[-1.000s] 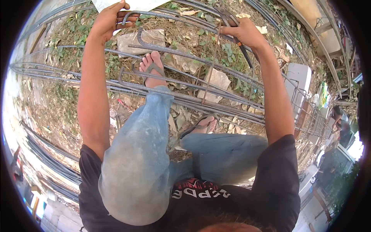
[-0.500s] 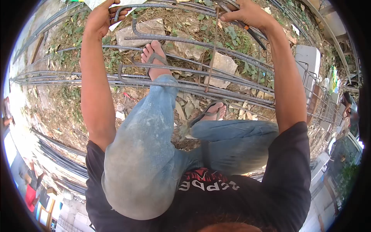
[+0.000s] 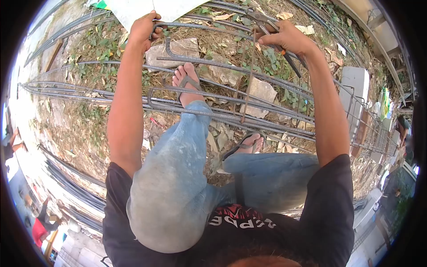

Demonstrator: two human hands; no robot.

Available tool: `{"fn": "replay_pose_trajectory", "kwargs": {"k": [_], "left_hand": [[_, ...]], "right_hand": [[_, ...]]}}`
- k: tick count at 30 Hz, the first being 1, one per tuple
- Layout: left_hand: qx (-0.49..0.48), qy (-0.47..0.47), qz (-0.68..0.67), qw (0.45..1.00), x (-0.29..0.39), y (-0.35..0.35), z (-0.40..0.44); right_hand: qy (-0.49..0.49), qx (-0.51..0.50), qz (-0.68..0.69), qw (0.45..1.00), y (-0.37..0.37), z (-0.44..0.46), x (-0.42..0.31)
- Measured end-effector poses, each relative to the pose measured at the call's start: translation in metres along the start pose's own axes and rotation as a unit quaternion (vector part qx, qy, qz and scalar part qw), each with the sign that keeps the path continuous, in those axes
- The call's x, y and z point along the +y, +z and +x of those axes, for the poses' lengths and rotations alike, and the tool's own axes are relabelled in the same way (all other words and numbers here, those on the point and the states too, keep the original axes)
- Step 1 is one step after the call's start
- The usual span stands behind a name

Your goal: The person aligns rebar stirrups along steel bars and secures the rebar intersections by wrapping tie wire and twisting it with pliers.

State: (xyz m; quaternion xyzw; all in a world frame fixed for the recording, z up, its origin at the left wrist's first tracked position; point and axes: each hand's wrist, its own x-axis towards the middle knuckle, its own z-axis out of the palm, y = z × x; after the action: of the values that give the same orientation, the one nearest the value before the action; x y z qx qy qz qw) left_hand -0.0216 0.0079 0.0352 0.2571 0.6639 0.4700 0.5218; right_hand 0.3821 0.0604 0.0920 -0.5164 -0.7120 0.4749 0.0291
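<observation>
My left hand (image 3: 143, 34) is closed around the bent end of the top steel rebar (image 3: 195, 26). In my right hand (image 3: 291, 39) is a pair of pincers (image 3: 262, 20), its dark handles with an orange patch slanting down past my palm. The pincers' head lies close to the top rebar, beside a thin rusty stirrup (image 3: 249, 84) that hangs across the bars. Whether the jaws grip anything is too small to tell. Below my hands runs another hooked rebar (image 3: 200, 60), and further down a bundle of rebars (image 3: 222, 113) passes over my lower leg.
Flat stones (image 3: 260, 95) and dry leaves lie under the bars. A pale sheet (image 3: 151, 11) is beyond my left hand. At right stand a concrete block (image 3: 354, 86) and a wire-tied steel cage (image 3: 378, 129). Another person in red (image 3: 39, 231) is at the lower left.
My left hand has shifted right and closed on the rebar's hooked end. The pincers' head now shows above the top bar. The whole view has moved slightly, revealing more of the pale sheet.
</observation>
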Motion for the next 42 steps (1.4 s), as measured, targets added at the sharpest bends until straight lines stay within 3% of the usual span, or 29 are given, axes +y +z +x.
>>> {"fn": "replay_pose_trajectory", "kwargs": {"k": [5, 9, 12, 13, 16, 21, 33, 36, 38, 40, 42], "left_hand": [[0.043, 0.036, -0.015, 0.998, 0.007, 0.013, 0.007], [0.050, 0.064, -0.004, 0.997, 0.012, 0.016, 0.007], [0.010, 0.068, 0.011, 0.998, -0.012, -0.011, 0.052], [0.018, -0.010, 0.002, 1.000, -0.006, 0.009, 0.047], [0.015, -0.005, -0.027, 1.000, -0.004, 0.025, 0.034], [-0.115, -0.010, 0.045, 0.992, 0.023, -0.005, 0.032], [-0.133, 0.023, 0.010, 0.991, 0.019, -0.018, 0.038], [-0.105, 0.058, 0.097, 0.988, 0.003, -0.034, 0.057], [-0.122, -0.003, 0.046, 0.991, 0.004, -0.052, 0.030], [-0.061, -0.017, 0.017, 0.998, -0.005, -0.062, 0.022], [-0.055, -0.047, 0.048, 0.996, -0.005, -0.056, 0.026]], "right_hand": [[-0.005, 0.007, -0.006, 1.000, 0.001, 0.003, 0.004], [0.006, 0.015, -0.104, 0.994, -0.005, -0.006, -0.013], [0.013, 0.012, -0.103, 0.994, 0.001, -0.010, -0.009], [0.017, 0.014, -0.103, 0.994, 0.002, -0.011, -0.013], [0.005, 0.012, -0.100, 0.995, 0.002, -0.005, -0.013], [0.012, 0.002, -0.087, 0.996, 0.001, -0.007, -0.016], [0.046, 0.020, -0.060, 0.997, 0.009, -0.012, -0.025], [0.046, 0.001, -0.078, 0.996, 0.012, -0.013, -0.033], [0.033, 0.005, -0.051, 0.998, 0.016, -0.014, -0.038], [0.033, 0.000, -0.045, 0.998, 0.014, -0.006, -0.024], [0.038, 0.017, -0.065, 0.997, 0.008, 0.001, -0.007]]}}
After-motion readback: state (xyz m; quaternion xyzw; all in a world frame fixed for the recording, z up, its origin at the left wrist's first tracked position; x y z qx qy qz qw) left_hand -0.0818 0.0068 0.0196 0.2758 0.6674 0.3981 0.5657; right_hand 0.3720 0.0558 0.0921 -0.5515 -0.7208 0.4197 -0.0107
